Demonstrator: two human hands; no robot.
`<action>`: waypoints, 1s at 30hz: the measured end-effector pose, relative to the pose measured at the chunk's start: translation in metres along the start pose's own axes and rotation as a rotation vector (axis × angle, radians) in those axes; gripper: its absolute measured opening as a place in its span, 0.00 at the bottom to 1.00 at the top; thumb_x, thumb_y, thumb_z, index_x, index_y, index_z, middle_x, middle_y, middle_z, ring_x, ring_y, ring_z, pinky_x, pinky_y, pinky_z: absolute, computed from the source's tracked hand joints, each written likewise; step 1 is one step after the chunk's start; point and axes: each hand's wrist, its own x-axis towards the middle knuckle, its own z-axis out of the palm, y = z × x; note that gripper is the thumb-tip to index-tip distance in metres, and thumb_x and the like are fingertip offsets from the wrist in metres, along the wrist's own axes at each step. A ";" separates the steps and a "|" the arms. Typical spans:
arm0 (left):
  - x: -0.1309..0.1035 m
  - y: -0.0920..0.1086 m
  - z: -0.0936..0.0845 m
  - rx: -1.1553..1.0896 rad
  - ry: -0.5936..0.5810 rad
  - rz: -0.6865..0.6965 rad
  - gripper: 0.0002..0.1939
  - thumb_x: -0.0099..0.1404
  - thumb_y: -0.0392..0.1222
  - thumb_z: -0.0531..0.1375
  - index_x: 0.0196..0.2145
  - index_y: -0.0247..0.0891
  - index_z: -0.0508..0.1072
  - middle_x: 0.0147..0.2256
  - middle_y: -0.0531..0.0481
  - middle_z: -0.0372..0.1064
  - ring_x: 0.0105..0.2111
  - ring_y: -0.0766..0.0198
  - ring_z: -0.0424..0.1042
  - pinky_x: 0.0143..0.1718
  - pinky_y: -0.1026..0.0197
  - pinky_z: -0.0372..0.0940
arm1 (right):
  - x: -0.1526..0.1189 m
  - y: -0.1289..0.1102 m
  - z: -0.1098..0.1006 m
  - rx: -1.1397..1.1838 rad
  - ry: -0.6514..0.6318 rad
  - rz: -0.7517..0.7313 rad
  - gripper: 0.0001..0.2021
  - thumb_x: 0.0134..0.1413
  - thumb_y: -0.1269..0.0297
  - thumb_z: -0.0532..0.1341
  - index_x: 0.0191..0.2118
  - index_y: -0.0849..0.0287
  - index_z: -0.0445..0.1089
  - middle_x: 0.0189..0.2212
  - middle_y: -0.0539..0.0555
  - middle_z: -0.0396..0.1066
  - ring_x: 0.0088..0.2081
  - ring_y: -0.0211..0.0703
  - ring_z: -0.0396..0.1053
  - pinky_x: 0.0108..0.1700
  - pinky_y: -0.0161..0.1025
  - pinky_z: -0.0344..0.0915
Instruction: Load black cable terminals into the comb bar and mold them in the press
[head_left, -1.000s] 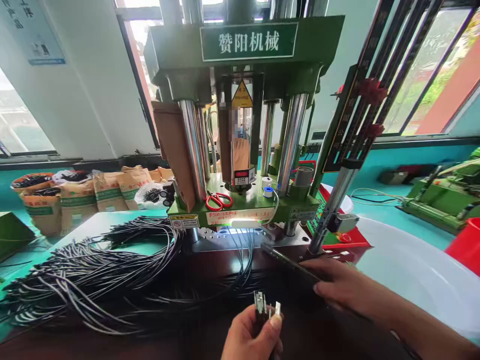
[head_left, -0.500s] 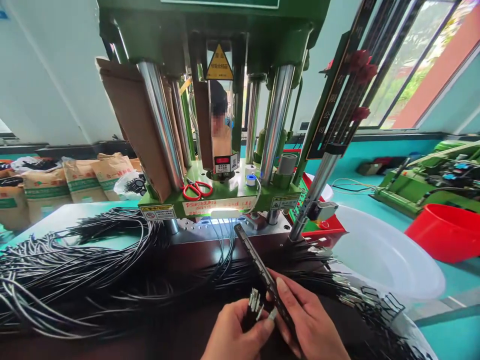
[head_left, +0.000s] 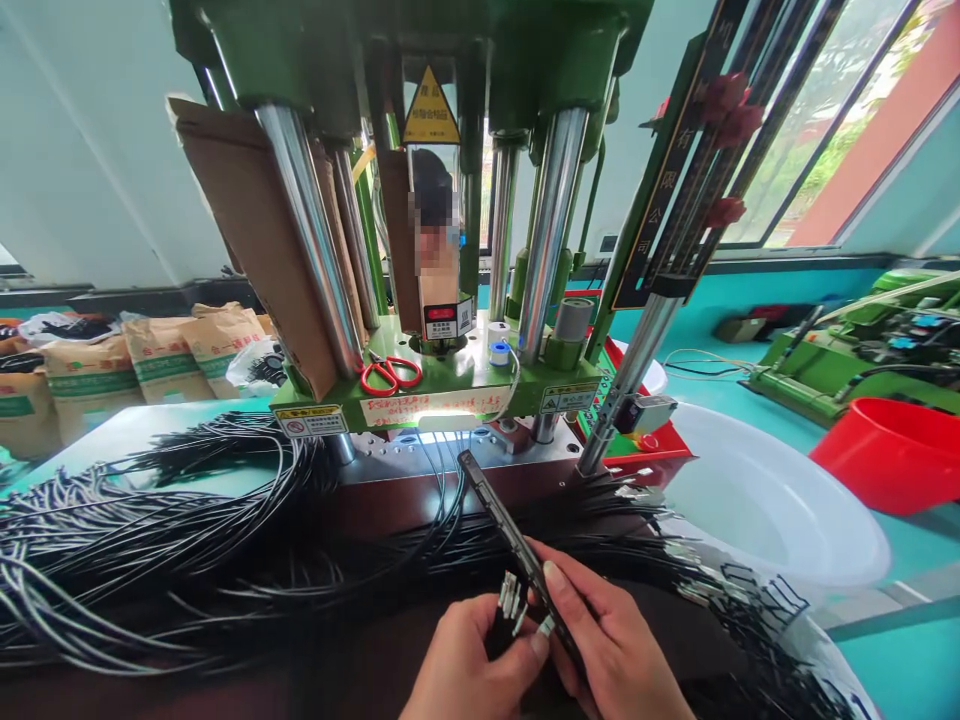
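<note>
My left hand [head_left: 480, 655] is closed round several small metal-tipped connectors [head_left: 511, 600] with black bodies, at the bottom centre. Just right of it, my right hand [head_left: 600, 630] grips a long dark slotted bar [head_left: 499, 520], which tilts up and left toward the machine. One silvery connector tip lies between my left fingertips, close to the bar. Thin dark cables [head_left: 444, 490] run from the machine's lit base down behind the bar.
A green press [head_left: 480, 375] with steel columns stands ahead, red-handled scissors [head_left: 390, 375] on its ledge. Black cable bundles [head_left: 187, 530] spread left and more lie right. Beyond are a white tub [head_left: 780, 500], a red bucket [head_left: 892, 455] and paper sacks [head_left: 90, 385]. A person shows behind the press.
The view has shifted slightly, so the press sits a little higher and further left. The bar's far end has moved slightly left. Both hands keep their holds.
</note>
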 end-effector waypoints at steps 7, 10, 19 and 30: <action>0.004 -0.012 -0.002 -0.051 -0.047 -0.066 0.18 0.53 0.56 0.62 0.27 0.38 0.64 0.10 0.61 0.54 0.07 0.72 0.51 0.07 0.70 0.46 | -0.001 0.002 0.000 -0.255 0.032 -0.195 0.22 0.62 0.50 0.52 0.54 0.55 0.68 0.29 0.53 0.70 0.29 0.41 0.68 0.33 0.35 0.69; 0.003 -0.012 -0.002 -0.059 -0.063 -0.046 0.16 0.55 0.53 0.62 0.26 0.38 0.63 0.11 0.61 0.54 0.08 0.73 0.53 0.07 0.72 0.47 | -0.001 0.001 -0.001 -0.330 0.018 -0.263 0.21 0.62 0.52 0.51 0.54 0.56 0.69 0.40 0.57 0.70 0.39 0.46 0.69 0.48 0.40 0.67; -0.001 -0.004 -0.019 -0.305 -0.054 -0.007 0.21 0.50 0.53 0.67 0.32 0.33 0.69 0.20 0.53 0.67 0.17 0.69 0.65 0.20 0.66 0.61 | -0.002 -0.010 -0.006 -0.011 0.032 0.056 0.29 0.55 0.42 0.55 0.56 0.53 0.65 0.23 0.47 0.66 0.12 0.29 0.53 0.10 0.26 0.48; 0.004 -0.003 -0.012 -0.351 -0.037 -0.010 0.23 0.49 0.56 0.67 0.30 0.36 0.64 0.17 0.59 0.61 0.11 0.75 0.56 0.10 0.71 0.52 | 0.000 -0.003 -0.008 0.011 -0.021 0.062 0.32 0.56 0.42 0.54 0.57 0.63 0.63 0.09 0.41 0.55 0.10 0.30 0.49 0.10 0.26 0.48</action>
